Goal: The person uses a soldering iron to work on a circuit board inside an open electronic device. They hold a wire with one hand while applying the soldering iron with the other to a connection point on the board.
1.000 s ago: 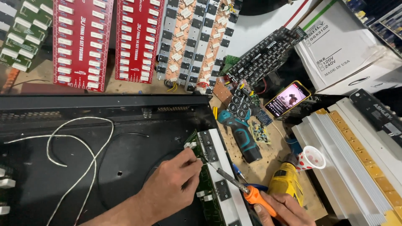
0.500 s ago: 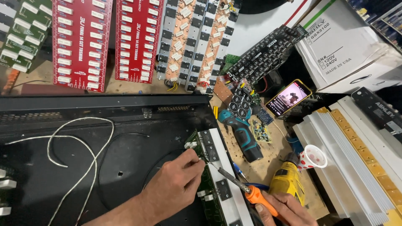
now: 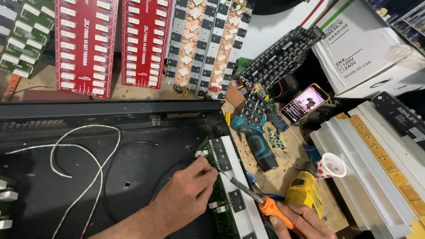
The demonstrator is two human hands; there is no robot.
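The person's left hand point(image 3: 188, 194) rests on the green circuit board point(image 3: 221, 201) inside the open black chassis point(image 3: 110, 177), fingers point(image 3: 204, 167) curled and pinched together at the board's upper end; whether anything small sits between the fingertips cannot be told. The right hand point(image 3: 301, 223), low at the frame's bottom edge, is closed around the orange handle of a screwdriver point(image 3: 254, 199), whose shaft slants up and left so that its tip meets the board just beside the left fingertips. The board lies against the chassis's right wall, with a white metal strip point(image 3: 239, 186) carrying black components running along its right side. White wires point(image 3: 84, 163) loop loosely across the chassis floor to the left. On the wooden bench to the right lie a teal cordless drill point(image 3: 256, 137) and, nearer the right hand, a yellow drill point(image 3: 303, 192). A small patterned paper cup point(image 3: 330, 167) sits just beside the yellow drill, and a phone point(image 3: 305, 102) with a lit screen lies farther back. Red circuit boards point(image 3: 115, 44) stand propped against the back wall. A white ribbed metal unit point(image 3: 376, 172) occupies the right edge.
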